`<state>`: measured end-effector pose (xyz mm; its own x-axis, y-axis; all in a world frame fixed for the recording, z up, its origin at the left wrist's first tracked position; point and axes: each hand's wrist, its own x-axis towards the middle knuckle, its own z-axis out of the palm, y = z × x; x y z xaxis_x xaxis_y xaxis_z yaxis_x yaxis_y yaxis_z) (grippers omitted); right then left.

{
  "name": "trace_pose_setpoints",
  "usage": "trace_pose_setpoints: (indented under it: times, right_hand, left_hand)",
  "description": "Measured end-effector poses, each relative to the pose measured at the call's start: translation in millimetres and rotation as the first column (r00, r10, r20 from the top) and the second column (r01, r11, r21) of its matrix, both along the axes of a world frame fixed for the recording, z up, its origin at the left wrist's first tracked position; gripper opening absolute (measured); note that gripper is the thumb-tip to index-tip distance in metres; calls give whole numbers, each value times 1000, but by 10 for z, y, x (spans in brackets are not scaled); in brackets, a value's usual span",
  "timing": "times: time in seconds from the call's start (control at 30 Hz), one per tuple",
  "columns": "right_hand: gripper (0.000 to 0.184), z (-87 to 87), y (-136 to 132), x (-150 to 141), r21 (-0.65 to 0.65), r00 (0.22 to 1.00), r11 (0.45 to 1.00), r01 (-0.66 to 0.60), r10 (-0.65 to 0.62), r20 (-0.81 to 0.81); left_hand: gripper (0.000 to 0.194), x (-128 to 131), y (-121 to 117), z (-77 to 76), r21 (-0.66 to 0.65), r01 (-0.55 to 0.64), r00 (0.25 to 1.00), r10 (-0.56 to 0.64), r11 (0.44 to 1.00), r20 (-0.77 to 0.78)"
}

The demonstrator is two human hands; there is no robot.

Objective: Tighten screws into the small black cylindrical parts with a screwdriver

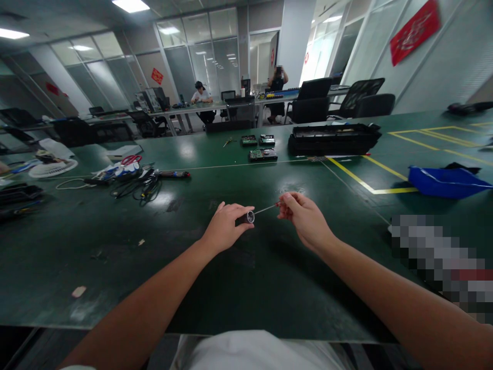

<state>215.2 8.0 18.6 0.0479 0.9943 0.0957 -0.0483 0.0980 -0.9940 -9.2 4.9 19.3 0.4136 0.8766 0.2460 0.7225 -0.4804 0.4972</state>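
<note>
Between thumb and fingers, my left hand (pixel 226 225) grips a small dark cylinder (pixel 250 217) with a silver-rimmed round end, which looks like a flashlight head. That end faces right and toward me. My right hand (pixel 304 213) is closed in a pinch on a thin screwdriver (pixel 265 209), its slim metal shaft reaching left to the cylinder's rim. Whether the tip touches the rim or goes inside, I cannot tell. Most of the screwdriver's handle, which shows a bit of red, is hidden by my fingers. Both hands are just above the green tabletop (pixel 231 288).
Several hard drives (pixel 263 154) lie at the far side beside a long black casing (pixel 334 140). Cables (pixel 144 185) and red-handled scissors (pixel 131 160) are piled at left. A blue tray (pixel 449 182) sits at right, near a blurred object (pixel 439 257). Two people are in the background.
</note>
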Motion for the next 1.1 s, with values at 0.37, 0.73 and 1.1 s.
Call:
trace_pose_setpoints:
  times: [0.37,0.73,1.1]
  right_hand:
    - [32,21,-12,35,79,986,995,-53,40,160]
    - [32,134,-87,68,223,845,974,34,-148,515]
    - [28,189,-110,64,297,863,949,107,-237,446]
  left_hand:
    - [44,-16,14,-33,45,25,999,-24,999,-36]
    - [43,-32,42,-46,-2,1,1000,-1,1000,-11]
    - [37,14,119,-132,-362,24,752,222,932,621]
